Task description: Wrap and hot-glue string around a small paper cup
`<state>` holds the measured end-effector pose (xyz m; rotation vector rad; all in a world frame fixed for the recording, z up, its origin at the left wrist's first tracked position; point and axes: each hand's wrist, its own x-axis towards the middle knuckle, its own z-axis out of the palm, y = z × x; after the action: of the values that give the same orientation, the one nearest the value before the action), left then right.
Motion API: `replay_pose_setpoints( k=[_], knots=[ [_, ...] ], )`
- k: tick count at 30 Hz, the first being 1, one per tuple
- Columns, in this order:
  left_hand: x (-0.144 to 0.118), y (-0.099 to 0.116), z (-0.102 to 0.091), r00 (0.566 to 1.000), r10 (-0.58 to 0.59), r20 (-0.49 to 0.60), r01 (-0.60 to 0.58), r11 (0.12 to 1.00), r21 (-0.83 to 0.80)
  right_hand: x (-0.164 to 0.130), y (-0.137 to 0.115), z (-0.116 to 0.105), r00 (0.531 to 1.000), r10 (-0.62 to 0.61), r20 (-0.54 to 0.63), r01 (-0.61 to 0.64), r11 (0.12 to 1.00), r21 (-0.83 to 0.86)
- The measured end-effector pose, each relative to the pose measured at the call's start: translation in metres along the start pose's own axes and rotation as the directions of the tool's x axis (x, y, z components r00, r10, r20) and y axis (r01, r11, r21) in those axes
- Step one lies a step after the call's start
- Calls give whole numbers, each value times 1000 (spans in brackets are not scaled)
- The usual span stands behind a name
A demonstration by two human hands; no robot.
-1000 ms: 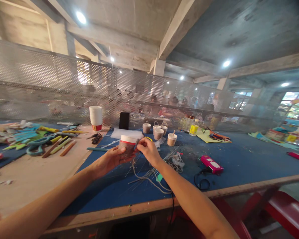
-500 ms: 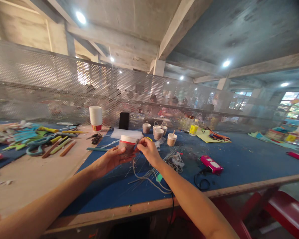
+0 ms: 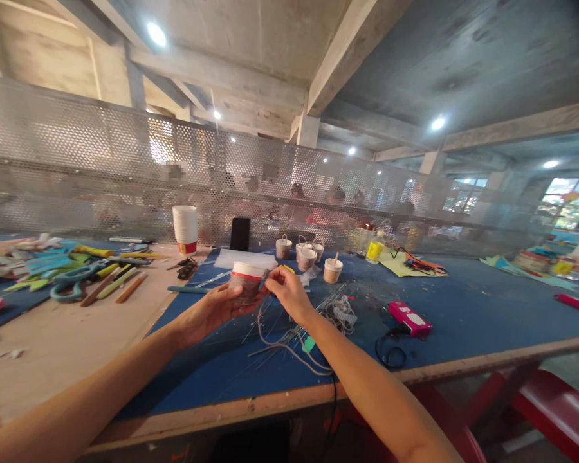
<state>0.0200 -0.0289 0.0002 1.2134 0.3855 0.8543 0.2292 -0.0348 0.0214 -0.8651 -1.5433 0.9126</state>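
1. The left hand [image 3: 212, 308] is wrapped around a paper cup [image 3: 246, 280], white at the rim with a red band and rough grey-brown wrapping below, held just above the blue mat [image 3: 463, 308].
2. The right hand [image 3: 289, 292] touches the cup's right side, fingertips pinched on a thin cord [image 3: 270, 334] that trails down beneath the grip.
3. Right of the grip lies a pink glue gun [image 3: 409, 318]; beyond it stand small handled cups [image 3: 307, 258].
4. Toward the person, bare mat runs to the wooden table edge [image 3: 270, 406].

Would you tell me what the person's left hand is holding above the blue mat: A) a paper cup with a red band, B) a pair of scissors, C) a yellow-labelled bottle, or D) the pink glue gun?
A: the left hand cradles the paper cup, whose red band shows below its white rim.
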Motion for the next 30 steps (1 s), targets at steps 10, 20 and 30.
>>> replay_pose_setpoints(
  k=[10, 20, 30],
  knots=[
    [-4, 7, 12, 995, 30, -93, -27, 999, 33, 0, 2, -2, 999, -28, 25, 30, 998, -52],
    [-2, 5, 10, 995, 36, -95, -34, 999, 20, 1, 3, -1, 999, -33, 22, 34, 998, -51],
    [-1, 2, 4, 998, 5, -64, -7, 1000, -30, 2, 6, -1, 999, -32, 14, 33, 997, -76]
  ],
)
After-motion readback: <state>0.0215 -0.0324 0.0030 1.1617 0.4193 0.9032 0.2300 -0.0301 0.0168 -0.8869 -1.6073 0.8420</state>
